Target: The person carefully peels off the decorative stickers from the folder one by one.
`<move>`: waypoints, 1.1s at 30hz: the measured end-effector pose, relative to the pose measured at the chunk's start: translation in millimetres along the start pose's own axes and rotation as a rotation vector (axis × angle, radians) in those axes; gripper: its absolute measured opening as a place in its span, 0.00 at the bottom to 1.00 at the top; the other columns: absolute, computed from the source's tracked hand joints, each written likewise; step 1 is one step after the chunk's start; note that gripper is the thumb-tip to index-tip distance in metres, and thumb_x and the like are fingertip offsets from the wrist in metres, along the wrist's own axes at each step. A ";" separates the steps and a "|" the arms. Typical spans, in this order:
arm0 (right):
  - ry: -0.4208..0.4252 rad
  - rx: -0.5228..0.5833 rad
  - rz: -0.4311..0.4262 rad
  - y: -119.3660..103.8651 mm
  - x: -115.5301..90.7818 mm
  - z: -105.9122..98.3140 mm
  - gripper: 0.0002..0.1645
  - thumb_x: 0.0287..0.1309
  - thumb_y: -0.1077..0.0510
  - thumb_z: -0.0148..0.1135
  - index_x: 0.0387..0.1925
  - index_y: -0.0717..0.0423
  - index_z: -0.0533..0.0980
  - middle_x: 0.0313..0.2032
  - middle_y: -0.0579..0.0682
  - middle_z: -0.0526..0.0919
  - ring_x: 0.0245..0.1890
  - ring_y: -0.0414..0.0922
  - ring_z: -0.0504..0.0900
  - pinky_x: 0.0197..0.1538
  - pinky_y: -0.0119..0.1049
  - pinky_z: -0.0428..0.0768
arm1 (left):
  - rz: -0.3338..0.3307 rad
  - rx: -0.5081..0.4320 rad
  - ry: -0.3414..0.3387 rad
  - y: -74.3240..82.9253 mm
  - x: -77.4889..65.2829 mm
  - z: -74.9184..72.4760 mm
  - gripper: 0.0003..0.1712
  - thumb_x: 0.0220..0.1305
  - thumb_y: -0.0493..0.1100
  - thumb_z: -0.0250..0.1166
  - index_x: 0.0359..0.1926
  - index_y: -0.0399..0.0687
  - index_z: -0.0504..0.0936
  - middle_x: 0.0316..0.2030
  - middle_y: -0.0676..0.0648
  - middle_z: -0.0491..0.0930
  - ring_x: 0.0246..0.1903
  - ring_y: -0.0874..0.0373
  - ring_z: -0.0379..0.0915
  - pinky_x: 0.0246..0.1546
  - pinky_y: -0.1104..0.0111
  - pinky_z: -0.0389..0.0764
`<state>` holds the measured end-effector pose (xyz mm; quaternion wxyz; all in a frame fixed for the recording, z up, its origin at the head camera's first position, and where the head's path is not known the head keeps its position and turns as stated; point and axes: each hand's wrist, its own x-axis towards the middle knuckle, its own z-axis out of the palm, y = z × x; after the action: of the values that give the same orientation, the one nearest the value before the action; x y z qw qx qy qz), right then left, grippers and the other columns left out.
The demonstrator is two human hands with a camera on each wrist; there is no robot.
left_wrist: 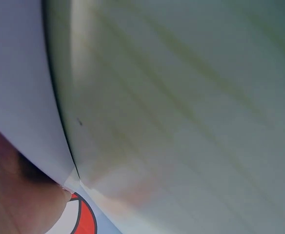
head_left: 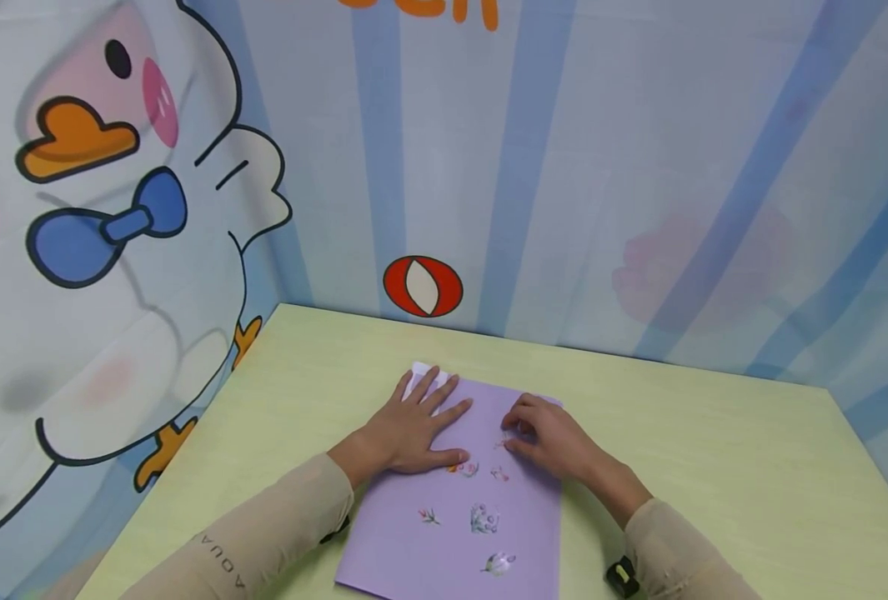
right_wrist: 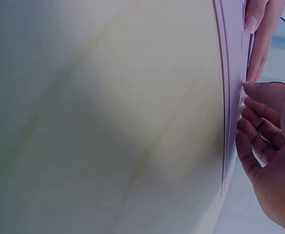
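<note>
A lilac booklet or folder [head_left: 451, 558] lies on the table, with several small flower and plant stickers on its face, among them a leafy cluster [head_left: 484, 518], a red bud [head_left: 428, 517] and a green sprig [head_left: 499, 564]. My left hand [head_left: 413, 429] rests flat on its upper left part, fingers spread, the thumb beside an orange-pink flower sticker [head_left: 464, 469]. At the upper right, my right hand [head_left: 552, 437] pinches a small clear-edged sticker [head_left: 502, 443] close to the surface. In the right wrist view, that hand's fingers [right_wrist: 262, 141] are curled near the lilac edge [right_wrist: 228, 97].
A white sheet [head_left: 418, 368] pokes out at the booklet's top left corner, partly under the left fingers. The pale yellow-green table [head_left: 714, 467] extends to both sides. Behind it hangs a striped blue cloth [head_left: 586, 167] with a cartoon bird [head_left: 136, 350].
</note>
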<state>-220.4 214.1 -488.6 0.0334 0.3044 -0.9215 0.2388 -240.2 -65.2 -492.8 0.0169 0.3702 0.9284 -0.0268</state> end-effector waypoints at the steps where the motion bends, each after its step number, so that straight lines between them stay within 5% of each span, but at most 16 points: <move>1: 0.000 0.005 0.001 -0.1 -0.2 -0.2 0.10 0.62 0.59 0.76 0.44 0.55 0.86 0.42 0.45 0.82 0.41 0.42 0.80 0.48 0.43 0.81 | 0.000 -0.004 0.001 -0.5 0.5 1.6 0.51 0.72 0.81 0.44 0.86 0.63 0.54 0.85 0.44 0.45 0.83 0.38 0.34 0.79 0.37 0.40; 33: -0.002 0.053 -0.031 2.2 -1.5 0.1 0.10 0.63 0.60 0.75 0.45 0.57 0.85 0.42 0.46 0.81 0.41 0.42 0.81 0.47 0.41 0.82 | -0.010 0.024 -0.007 1.3 0.4 0.1 0.51 0.72 0.81 0.41 0.86 0.63 0.53 0.85 0.45 0.44 0.83 0.38 0.34 0.79 0.37 0.40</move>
<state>-220.4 216.4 -489.9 0.0280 0.3197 -0.9100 0.2625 -239.6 -64.0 -493.0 0.0158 0.3657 0.9297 -0.0395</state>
